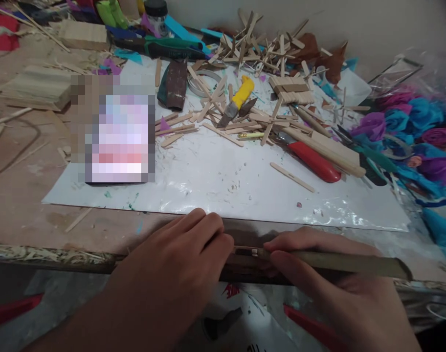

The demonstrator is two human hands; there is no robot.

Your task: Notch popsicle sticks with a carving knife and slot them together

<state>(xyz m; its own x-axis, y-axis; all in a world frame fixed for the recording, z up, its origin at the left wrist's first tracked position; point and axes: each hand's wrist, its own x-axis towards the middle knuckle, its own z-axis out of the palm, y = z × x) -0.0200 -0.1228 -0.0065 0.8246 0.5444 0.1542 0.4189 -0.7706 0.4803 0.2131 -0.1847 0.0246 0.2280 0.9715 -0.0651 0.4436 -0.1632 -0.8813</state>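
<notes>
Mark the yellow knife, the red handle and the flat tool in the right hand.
yellow knife (pixel 242 92): head view, yellow handle.
red handle (pixel 316 163): head view, its middle.
flat tool (pixel 355 264): head view, bare stretch towards its tip.

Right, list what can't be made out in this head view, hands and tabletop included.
Head view:
Small piece at the table edge: mostly covered by fingers of the left hand and right hand; too small to identify, and the left grip on it is hidden.
Long flat tool: its near end lies under the right hand's fingers.
Flat thing on the white sheet: pixelated blur.
Paper flowers: cut off by the right edge.
</notes>
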